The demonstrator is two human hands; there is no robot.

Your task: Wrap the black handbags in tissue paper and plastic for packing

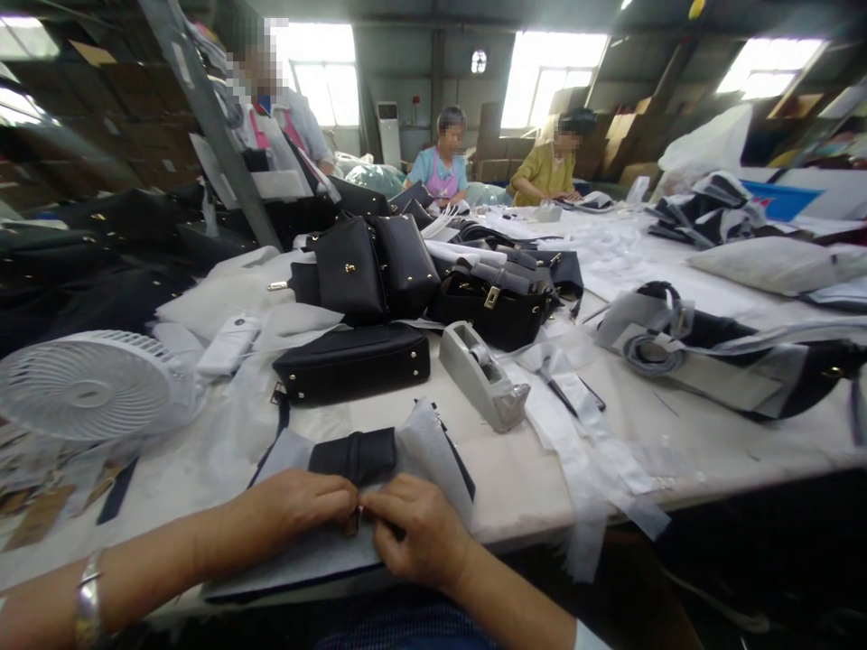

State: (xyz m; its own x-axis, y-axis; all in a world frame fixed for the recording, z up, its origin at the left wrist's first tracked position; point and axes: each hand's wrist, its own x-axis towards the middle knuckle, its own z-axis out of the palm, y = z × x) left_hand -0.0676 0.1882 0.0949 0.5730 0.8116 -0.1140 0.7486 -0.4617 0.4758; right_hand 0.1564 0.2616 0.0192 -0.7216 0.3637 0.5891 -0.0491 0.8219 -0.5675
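near the front edge of the table (525, 492), the strap (356, 456) is reached by left hand (298, 513) and right hand (425, 533), both bent; whether it is pinched cannot be told.

Fan (85, 388) left of the hands (424, 533)

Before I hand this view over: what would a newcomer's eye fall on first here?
First, the left hand and right hand, nearly meeting just below a black flap at the table's near edge. Beyond them, black handbags are heaped mid-table, a grey tape dispenser in front. A round white fan sits at the picture's left.
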